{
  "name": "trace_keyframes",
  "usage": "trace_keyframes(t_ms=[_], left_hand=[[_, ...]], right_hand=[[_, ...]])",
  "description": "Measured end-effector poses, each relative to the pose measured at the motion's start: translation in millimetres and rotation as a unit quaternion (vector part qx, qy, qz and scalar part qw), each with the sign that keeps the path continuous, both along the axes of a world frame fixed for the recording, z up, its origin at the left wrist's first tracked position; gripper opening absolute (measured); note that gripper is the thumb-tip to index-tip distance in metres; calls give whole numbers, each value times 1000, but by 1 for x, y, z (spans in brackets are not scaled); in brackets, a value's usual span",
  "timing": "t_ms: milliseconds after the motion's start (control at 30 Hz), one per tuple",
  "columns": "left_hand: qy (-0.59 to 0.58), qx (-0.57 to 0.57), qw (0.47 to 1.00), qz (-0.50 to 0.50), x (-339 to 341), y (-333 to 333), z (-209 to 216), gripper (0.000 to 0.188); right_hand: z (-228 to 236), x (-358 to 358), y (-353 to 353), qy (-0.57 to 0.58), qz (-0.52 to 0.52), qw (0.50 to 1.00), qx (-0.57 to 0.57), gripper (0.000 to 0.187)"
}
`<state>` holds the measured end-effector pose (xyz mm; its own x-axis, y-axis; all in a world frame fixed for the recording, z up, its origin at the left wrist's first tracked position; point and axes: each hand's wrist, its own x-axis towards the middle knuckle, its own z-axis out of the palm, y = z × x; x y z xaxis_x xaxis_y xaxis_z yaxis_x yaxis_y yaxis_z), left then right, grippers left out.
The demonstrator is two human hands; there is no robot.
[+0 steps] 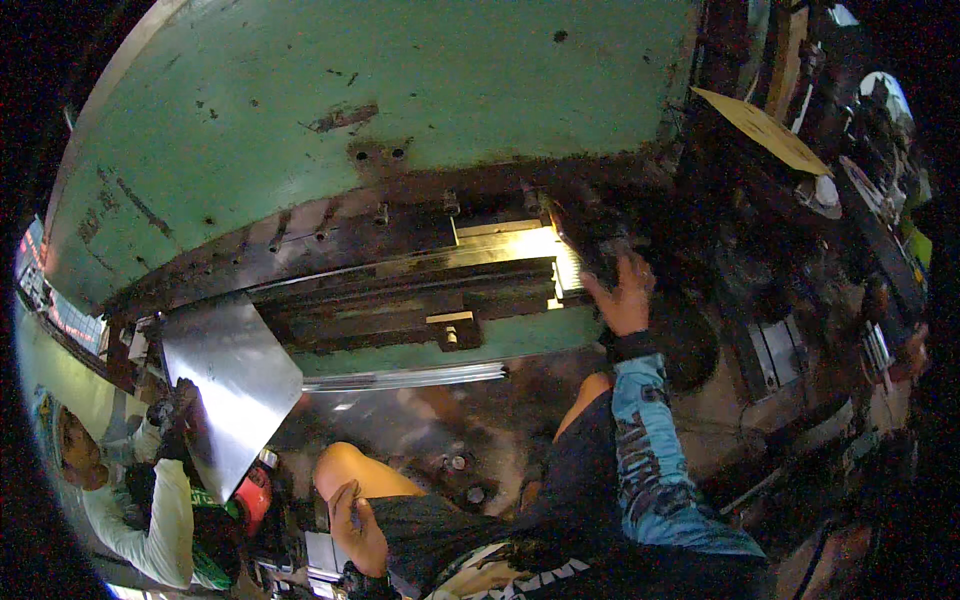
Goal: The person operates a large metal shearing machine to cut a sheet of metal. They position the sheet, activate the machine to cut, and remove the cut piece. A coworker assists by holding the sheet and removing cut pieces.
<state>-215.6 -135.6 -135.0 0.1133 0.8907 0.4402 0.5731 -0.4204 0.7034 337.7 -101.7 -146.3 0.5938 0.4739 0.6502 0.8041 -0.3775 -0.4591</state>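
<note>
My right hand (pixel 628 295) is open, fingers apart, beside the brightly lit right end of a long green press machine (pixel 480 85). Nothing shows in its grasp. My left hand (pixel 357 530) hovers by my bare knee, its fingers curled together and no object visible in them. On the left, a shiny sheet of metal (pixel 235 380) lies tilted with its far edge at the machine's long slot. A co-worker's dark-gloved hand (pixel 178 410) holds that sheet by its left side. Long thin metal strips (pixel 410 378) run along the machine's near side.
A small block on a bracket (pixel 452 330) sits at the middle of the machine's front. A tan flat panel (pixel 765 130) juts out at the upper right. The co-worker in a white sleeve (pixel 170 520) crouches at the left, near a red rounded object (pixel 254 497).
</note>
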Motion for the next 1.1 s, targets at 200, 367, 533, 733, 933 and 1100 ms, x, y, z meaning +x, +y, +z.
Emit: trace_keyframes(t_ms=[200, 367, 533, 733, 933, 1100], left_hand=[[1, 22, 1000, -4, -3, 3, -1, 27], [-28, 5, 1000, -4, -3, -1, -1, 25], [-71, -52, 996, -16, -2, -3, 0, 22], [-86, -74, 993, -8, 4, -4, -6, 24], [-198, -189, 962, -9, 0, -5, -4, 29], [-421, -269, 862, -83, 13, 14, -1, 53]], right_hand=[[9, -5, 30, -59, 25, 998, 0, 57], [1, 2, 36, -155, -19, 983, 94, 34], [7, 0, 31, -69, 27, 992, 100, 39], [9, -8, 25, 36, 51, 996, 70, 52], [14, -33, 6, -2, -6, 986, 169, 54], [9, -67, -21, 136, -5, 953, 273, 47]])
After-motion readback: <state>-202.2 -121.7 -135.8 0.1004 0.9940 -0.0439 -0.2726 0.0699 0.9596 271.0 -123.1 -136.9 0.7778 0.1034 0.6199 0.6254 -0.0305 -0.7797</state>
